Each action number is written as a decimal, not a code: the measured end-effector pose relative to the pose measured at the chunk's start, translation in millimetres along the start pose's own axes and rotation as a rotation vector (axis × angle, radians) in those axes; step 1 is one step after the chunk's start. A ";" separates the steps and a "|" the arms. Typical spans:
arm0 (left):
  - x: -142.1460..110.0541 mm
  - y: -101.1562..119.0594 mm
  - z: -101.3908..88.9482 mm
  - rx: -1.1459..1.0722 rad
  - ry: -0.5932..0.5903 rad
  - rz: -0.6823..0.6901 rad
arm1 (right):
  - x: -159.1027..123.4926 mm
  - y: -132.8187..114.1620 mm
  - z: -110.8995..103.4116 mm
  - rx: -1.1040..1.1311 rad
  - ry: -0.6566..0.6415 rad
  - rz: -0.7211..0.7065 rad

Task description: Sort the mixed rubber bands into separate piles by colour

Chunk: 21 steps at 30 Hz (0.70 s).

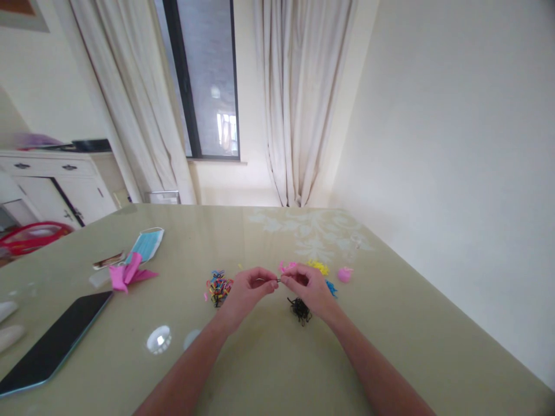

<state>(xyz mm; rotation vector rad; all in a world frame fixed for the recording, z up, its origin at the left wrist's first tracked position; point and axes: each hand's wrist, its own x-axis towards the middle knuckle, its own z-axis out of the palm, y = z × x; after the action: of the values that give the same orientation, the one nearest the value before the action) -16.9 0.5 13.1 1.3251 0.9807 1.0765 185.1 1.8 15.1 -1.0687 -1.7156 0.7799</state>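
Over the middle of the table, my left hand (250, 292) and my right hand (309, 289) meet fingertip to fingertip. Both are closed in a pinch on a small dark rubber band (278, 281), of which only a short bit shows between them. Beside my left hand lies a mixed heap of coloured rubber bands (218, 288). A heap of black rubber bands (300, 311) sits just below my right hand. Behind that hand, partly covered by it, are pink bands (286, 266), yellow bands (319, 267) and blue bands (332, 289).
A small pink round object (345, 275) stands right of the yellow bands. To the left lie a black-screened tablet (56, 338), a pink ribbon-like piece (128, 274) and a blue face mask (148, 245). The glossy table (260, 370) reflects light; a wall borders its right side.
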 end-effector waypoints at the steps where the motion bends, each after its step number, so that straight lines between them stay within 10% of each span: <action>1: -0.4 0.3 0.6 -0.009 0.003 0.000 | -0.1 0.5 -0.4 0.002 -0.007 0.006; 8: 2.7 4.8 -6.8 0.053 0.022 0.013 | 1.9 -1.3 -6.6 0.144 -0.009 0.076; 14: 12.9 9.2 -57.3 0.587 0.395 0.164 | 3.5 -7.4 -50.4 0.311 0.208 0.120; 21: 4.4 15.6 -53.9 1.158 0.349 -0.033 | 0.1 -13.8 -66.6 0.322 0.229 0.100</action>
<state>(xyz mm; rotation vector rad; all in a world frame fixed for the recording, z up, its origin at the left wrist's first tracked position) -68.7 17.1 27.5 2.0261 2.0489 0.6914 243.0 -1.4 50.8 -0.9828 -1.3005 0.9231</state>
